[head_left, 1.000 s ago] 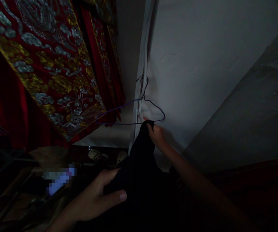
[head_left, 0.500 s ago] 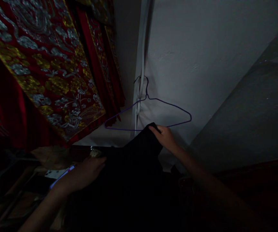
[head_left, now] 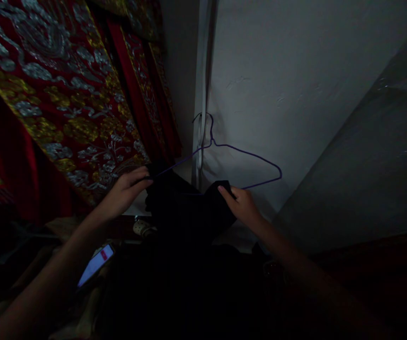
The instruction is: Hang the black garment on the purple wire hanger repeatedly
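Note:
A thin purple hanger [head_left: 249,152] hangs by its hook from a white cord or strip at the wall corner. My left hand [head_left: 123,191] is closed on the edge of a black garment [head_left: 185,217], right at the hanger's left end. The cloth there overlaps the hanger's left arm and part of its lower bar. My right hand [head_left: 241,203] pinches another edge of the same garment just below the lower bar, with the hanger's right end bare. The garment's lower part is lost in the dark, and its exact kind cannot be made out.
Red cloth with gold and silver embroidery [head_left: 79,94] hangs on the left. Below my left forearm lies a lit phone [head_left: 96,265], with a pale clog-like shoe [head_left: 142,228] farther back. A pale wall [head_left: 277,71] stands behind the hanger.
My left hand has moved up and drawn the garment's left edge onto the hanger's left end. My right hand keeps its hold nearly in place. The phone shows more fully.

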Demonstrator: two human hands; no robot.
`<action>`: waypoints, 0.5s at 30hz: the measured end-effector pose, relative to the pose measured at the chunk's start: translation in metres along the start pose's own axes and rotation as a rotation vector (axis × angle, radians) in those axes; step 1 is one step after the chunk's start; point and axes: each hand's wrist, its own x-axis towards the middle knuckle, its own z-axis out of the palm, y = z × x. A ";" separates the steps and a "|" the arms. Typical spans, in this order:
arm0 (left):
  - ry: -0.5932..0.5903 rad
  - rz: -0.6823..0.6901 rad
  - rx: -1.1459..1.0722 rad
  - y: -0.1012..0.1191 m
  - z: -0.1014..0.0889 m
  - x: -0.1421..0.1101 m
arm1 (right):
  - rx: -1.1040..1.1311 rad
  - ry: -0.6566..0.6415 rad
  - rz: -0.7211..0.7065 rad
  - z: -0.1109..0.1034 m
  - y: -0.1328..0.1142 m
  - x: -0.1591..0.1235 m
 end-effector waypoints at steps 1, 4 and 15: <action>-0.009 0.045 0.022 0.008 0.002 0.006 | 0.004 -0.008 0.009 0.004 -0.002 -0.002; -0.008 0.137 0.155 0.026 0.013 0.023 | 0.031 -0.025 0.032 0.013 -0.009 -0.008; -0.056 0.144 0.389 0.014 0.014 0.050 | -0.033 0.147 -0.019 -0.048 -0.004 0.002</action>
